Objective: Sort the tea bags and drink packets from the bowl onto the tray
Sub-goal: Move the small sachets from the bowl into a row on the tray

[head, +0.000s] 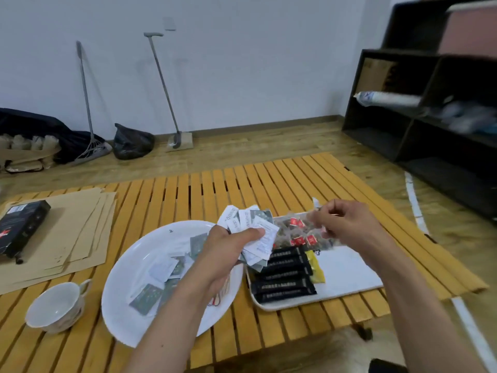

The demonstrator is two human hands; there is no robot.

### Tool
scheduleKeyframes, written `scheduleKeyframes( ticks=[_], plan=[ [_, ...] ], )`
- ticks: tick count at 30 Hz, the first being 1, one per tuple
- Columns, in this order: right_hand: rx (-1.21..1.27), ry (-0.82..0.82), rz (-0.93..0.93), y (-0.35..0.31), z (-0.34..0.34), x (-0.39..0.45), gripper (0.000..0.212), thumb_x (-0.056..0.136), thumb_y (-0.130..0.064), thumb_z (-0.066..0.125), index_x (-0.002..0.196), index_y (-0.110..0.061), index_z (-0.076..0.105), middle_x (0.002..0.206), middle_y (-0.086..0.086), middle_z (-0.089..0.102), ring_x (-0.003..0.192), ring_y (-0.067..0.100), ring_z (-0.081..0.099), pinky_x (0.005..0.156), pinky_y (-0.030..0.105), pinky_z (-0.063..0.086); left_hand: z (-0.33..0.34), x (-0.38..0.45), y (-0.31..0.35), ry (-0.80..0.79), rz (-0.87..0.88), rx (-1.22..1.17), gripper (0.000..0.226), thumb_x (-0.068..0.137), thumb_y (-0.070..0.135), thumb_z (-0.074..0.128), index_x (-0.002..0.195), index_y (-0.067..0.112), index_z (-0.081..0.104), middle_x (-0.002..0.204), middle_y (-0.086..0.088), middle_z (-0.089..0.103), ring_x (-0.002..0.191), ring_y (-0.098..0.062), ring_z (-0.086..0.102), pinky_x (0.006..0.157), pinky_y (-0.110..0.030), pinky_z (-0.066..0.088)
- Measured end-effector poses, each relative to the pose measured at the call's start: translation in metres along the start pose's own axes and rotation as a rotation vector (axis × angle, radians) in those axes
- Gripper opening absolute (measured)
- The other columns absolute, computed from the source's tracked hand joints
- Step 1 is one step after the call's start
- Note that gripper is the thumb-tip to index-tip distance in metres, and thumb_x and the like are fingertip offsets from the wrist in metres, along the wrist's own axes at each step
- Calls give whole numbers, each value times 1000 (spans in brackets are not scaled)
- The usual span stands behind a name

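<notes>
My left hand (226, 251) grips a fanned stack of white and grey-green packets (252, 232) above the gap between the white bowl (129, 270) and the white tray (347, 270). More white and grey-green packets (164, 278) lie in the bowl, partly hidden by my forearm. My right hand (347, 224) hovers over the tray's far end with its fingers curled; it is blurred, and whether it pinches anything is unclear. On the tray lie a row of black stick packets (282, 275), a yellow packet (316, 267) and several tea bags with red tags (298, 232).
A white cup (56, 308) stands left of the bowl. Brown paper sheets (75, 238) with a black box (21, 227) lie at the table's left. The slatted wooden table (242, 184) stretches behind. Black shelves (430, 109) stand at the right; brooms and a bag lean by the wall.
</notes>
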State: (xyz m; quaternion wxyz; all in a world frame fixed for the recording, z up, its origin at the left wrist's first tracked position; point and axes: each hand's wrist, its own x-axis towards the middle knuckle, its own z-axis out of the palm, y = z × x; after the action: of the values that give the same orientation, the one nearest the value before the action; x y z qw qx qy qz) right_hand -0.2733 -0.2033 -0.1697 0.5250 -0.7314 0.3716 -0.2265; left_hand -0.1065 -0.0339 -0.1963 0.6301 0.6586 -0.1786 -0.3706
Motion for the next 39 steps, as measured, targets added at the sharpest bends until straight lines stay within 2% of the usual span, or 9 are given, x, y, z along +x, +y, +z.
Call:
scheduleKeyframes(
  ticks=[5, 8, 14, 17, 24, 30, 33, 36, 39],
  plan=[
    [20, 39, 188, 40, -48, -1, 7, 86, -6, 77, 93, -6, 74, 96, 9, 73, 88, 22, 64, 68, 32, 51, 44, 6, -8, -17, 3, 15, 21, 85, 12, 79, 105, 9, 74, 92, -5, 81, 86, -24, 79, 84, -44, 61],
    [37, 51, 347, 60, -44, 8, 27, 76, 4, 81, 99, -1, 69, 101, 16, 73, 88, 26, 67, 63, 32, 55, 54, 9, -8, 10, 0, -32, 19, 87, 13, 78, 105, 8, 74, 93, -9, 81, 85, -27, 79, 84, -43, 62],
    [23, -33, 455, 70, -14, 19, 28, 72, 10, 85, 84, -6, 65, 76, 11, 74, 60, 16, 73, 49, 28, 58, 58, 13, -10, 54, 1, -71, 27, 86, 17, 79, 109, 5, 72, 93, -12, 81, 84, -30, 79, 83, -46, 62],
    [-79, -28, 476, 68, -6, 23, 27, 72, 1, 88, 82, -9, 66, 84, 10, 75, 70, 19, 71, 56, 28, 58, 60, 11, -14, 37, -3, -52, 25, 86, 17, 79, 107, 5, 74, 94, -12, 81, 88, -31, 78, 92, -53, 59],
    [-246, -11, 473, 68, 1, 26, 26, 68, -13, 94, 85, -6, 76, 81, 8, 79, 85, 25, 77, 79, 43, 64, 53, 14, -17, 43, 3, -56, 21, 85, 13, 80, 104, 6, 75, 91, -9, 81, 85, -27, 79, 86, -44, 61],
    [-226, 7, 394, 60, -7, 20, 21, 72, -12, 90, 86, -6, 75, 80, 3, 77, 77, 17, 73, 72, 33, 63, 53, 14, -16, 29, -3, -63, 20, 84, 13, 81, 103, 7, 75, 92, -9, 81, 87, -28, 79, 90, -48, 60],
    [-76, 130, 183, 55, -9, 14, 14, 79, -17, 86, 82, -9, 75, 79, 4, 78, 72, 17, 71, 66, 32, 62, 54, 12, -16, 14, -5, -33, 23, 81, 15, 84, 102, 10, 76, 92, -7, 81, 86, -26, 79, 90, -49, 60],
    [250, 11, 85, 40, -3, 2, 26, 81, -26, 85, 97, -8, 75, 92, 10, 78, 76, 15, 70, 69, 28, 57, 54, 10, -15, -11, -10, -23, 29, 78, 15, 86, 105, 8, 76, 93, -9, 81, 85, -27, 79, 83, -44, 62],
    [252, -116, 122, 34, 7, -2, 39, 77, -25, 87, 108, -7, 70, 93, 6, 80, 80, 17, 75, 71, 30, 57, 53, 9, -14, -36, -3, -16, 32, 78, 14, 86, 107, 9, 76, 95, -9, 81, 87, -27, 79, 84, -44, 62]
  ],
)
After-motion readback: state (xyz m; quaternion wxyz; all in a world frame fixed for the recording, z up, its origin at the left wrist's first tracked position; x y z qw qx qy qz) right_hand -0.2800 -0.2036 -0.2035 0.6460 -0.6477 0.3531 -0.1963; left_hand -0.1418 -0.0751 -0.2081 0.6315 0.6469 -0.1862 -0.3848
